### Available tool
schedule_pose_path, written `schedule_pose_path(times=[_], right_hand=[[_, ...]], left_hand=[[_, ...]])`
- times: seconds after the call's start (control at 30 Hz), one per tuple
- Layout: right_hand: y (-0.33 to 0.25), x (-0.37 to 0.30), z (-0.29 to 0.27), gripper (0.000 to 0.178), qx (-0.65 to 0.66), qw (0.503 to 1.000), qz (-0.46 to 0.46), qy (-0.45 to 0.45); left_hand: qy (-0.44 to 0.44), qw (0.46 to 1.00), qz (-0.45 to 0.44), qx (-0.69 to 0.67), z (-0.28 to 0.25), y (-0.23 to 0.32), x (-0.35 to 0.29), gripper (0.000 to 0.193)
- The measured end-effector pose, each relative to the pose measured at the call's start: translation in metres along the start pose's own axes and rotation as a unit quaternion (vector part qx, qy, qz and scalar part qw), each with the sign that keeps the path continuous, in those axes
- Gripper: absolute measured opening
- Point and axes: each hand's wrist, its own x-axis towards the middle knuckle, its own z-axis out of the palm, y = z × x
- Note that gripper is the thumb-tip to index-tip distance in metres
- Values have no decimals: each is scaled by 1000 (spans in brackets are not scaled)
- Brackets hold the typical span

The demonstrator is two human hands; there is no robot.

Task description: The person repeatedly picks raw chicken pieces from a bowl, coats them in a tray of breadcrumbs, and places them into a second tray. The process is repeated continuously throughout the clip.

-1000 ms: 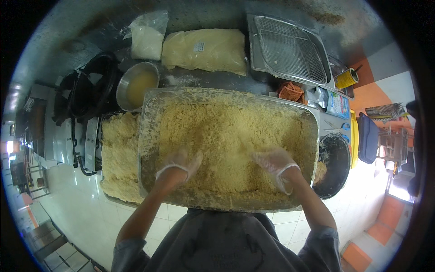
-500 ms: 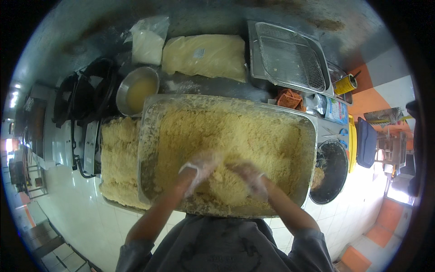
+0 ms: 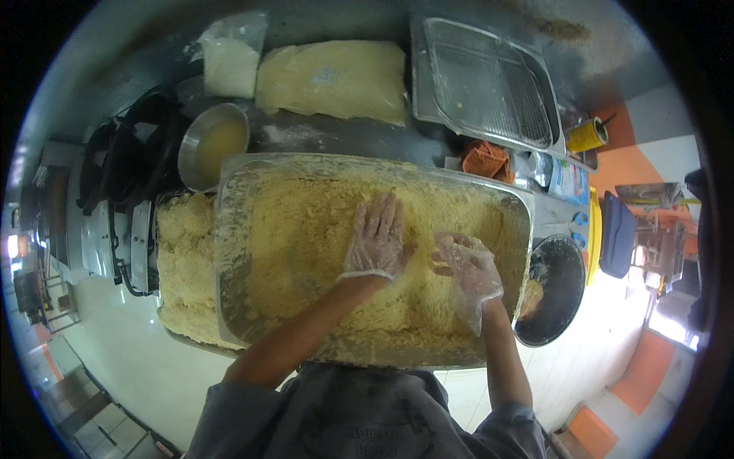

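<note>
A large steel tray [image 3: 229,298] holds crumbly pale-yellow meal [image 3: 306,203], coarse and heaped unevenly. In a clear plastic glove, my left hand [image 3: 377,239] lies flat over the meal near the tray's middle, fingers stretched out toward the far side and thumb hidden from clear view. To its right my gloved right hand [image 3: 470,268] is above the meal, turned on its side with the fingers loosely bent and apart. Meal crumbs cling to its fingers, and I see nothing gripped in it. Both gloves are dusted with meal.
A second tray of yellow meal [image 3: 187,268] stands at the left, partly under the first. Behind are a metal bowl of yellowish liquid [image 3: 218,149], a plastic bag of pale flour [image 3: 329,80], and a wire-mesh basket [image 3: 489,92]. A black bucket [image 3: 554,306] sits at the right.
My hands have moved apart and farther from me. The left has come to lie flat on the meal; the right has shifted right and turned sideways.
</note>
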Motion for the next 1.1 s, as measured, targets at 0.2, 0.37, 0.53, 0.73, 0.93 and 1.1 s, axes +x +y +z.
schedule_pose_path(times=[0.2,0.37,0.53,0.73,0.93,1.1], right_hand=[[40,-13,-14,35,44,996,-16,76],[45,-17,-8,30,-113,991,-55,36],[41,-19,-12,24,-168,973,-121,105],[21,-25,-20,24,-193,965,-146,106],[8,-35,-17,35,-187,965,-152,101],[19,-32,-22,39,-196,944,-228,133]], left_hand=[[-70,993,82,50,11,-5,6,88],[-173,945,271,54,-19,-11,25,80],[-243,862,444,-17,-2,-28,48,77],[-213,883,417,0,1,-35,41,76],[-198,864,463,26,-23,-82,59,86],[-231,876,424,23,-18,-91,54,92]])
